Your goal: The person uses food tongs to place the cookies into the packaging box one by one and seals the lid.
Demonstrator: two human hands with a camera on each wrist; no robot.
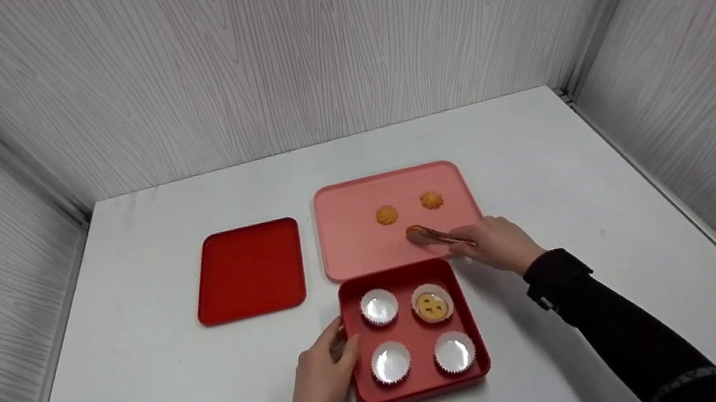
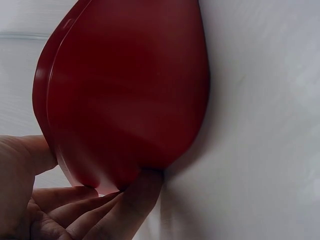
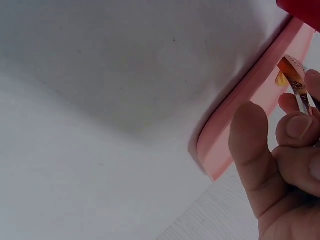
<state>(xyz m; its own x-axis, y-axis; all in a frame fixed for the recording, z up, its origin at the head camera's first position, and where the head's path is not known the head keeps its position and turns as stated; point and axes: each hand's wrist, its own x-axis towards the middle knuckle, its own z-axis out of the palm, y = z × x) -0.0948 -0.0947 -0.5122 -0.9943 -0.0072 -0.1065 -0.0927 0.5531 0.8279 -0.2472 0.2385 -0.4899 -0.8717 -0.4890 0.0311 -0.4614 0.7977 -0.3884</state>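
My left hand grips the left wall of a red square box, its fingers also showing against the box in the left wrist view. Inside stand several white paper cups; the back right one holds a round yellow cookie with holes. Over the pink tray, my right hand holds small metal tongs. At their tips is a golden cookie, partly hidden by the tongs. Two swirled cookies, one near the middle and one farther right, lie on the tray.
A flat red tray lies on the white table, left of the pink one. The box stands close against the pink tray's front edge. Pale wood-grain panels enclose the table at the back and both sides.
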